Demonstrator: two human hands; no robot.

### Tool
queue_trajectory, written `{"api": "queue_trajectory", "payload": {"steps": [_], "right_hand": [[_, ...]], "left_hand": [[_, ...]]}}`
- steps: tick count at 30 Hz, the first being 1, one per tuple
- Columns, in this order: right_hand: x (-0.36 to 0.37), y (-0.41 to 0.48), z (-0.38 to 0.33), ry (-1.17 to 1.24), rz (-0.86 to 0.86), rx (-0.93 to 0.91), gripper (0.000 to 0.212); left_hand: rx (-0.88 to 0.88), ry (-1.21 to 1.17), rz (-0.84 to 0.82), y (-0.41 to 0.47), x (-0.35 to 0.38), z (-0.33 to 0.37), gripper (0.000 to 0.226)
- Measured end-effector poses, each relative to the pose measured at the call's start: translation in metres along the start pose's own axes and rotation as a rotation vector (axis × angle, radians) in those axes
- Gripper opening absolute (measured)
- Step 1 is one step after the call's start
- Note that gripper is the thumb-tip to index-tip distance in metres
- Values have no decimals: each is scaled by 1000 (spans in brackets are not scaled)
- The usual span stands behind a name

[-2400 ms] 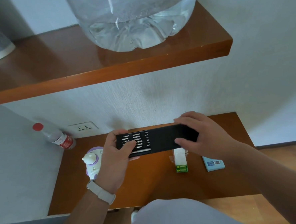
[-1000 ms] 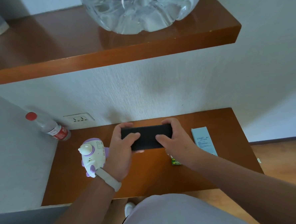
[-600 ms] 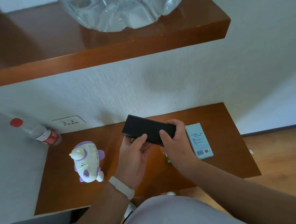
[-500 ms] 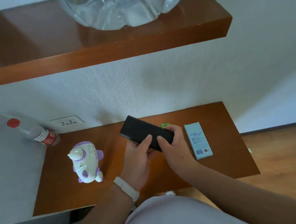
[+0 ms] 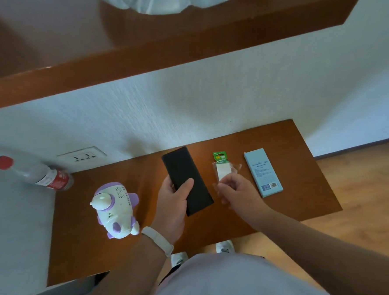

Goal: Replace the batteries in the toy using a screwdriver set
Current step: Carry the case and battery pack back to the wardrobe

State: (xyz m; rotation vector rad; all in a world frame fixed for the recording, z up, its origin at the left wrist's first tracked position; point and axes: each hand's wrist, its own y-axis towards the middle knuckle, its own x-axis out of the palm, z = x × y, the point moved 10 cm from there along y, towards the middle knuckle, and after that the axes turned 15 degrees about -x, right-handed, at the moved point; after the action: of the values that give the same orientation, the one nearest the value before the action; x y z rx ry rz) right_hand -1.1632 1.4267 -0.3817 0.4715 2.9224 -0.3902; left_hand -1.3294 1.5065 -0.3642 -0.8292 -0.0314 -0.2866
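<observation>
Brown wood, the table (image 5: 283, 205) carries everything I need. The toy (image 5: 115, 209) stands just left of my left hand (image 5: 172, 203), upright and untouched. That hand grips the near end of the black case (image 5: 181, 171), thumb across the top and fingers underneath. The case is closed and points away toward the wall. The box (image 5: 263, 172) lies flat just right of my right hand (image 5: 235, 190), and the pack (image 5: 222, 166) of batteries lies at that hand's fingertips. Its fingers curl loosely over the pack's near end, but blur stops me telling whether they pinch the wrapper or only hover.

I judge the step to be parking the case. I would lay it flat between toy and pack, thumb kept on top until it rests, so the bits cannot slide out. Only then would I turn the toy over.

Half a second back both hands held the case slanted across me. Now the right has let go, the case has swung lengthwise, and the pack shows whole. Earlier still the case was open with its bits on show.
</observation>
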Motion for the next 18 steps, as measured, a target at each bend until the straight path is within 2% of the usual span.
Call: {"api": "queue_trajectory", "payload": {"steps": [3,6,9,15,18], "right_hand": [[-22,10,37,-88,136,139,4],[-36,16,64,-280,191,194,6],[-42,18,85,-375,234,235,13],[-24,19,107,-558,172,338,63],[-16,23,101,-688,173,318,76]], "left_hand": [[-32,15,-27,5,-12,-1,32],[-37,44,-69,7,-20,2,34],[-45,78,-90,10,-27,3,34],[-68,100,-96,15,-41,1,29],[-68,92,-96,15,-47,2,26]]}}
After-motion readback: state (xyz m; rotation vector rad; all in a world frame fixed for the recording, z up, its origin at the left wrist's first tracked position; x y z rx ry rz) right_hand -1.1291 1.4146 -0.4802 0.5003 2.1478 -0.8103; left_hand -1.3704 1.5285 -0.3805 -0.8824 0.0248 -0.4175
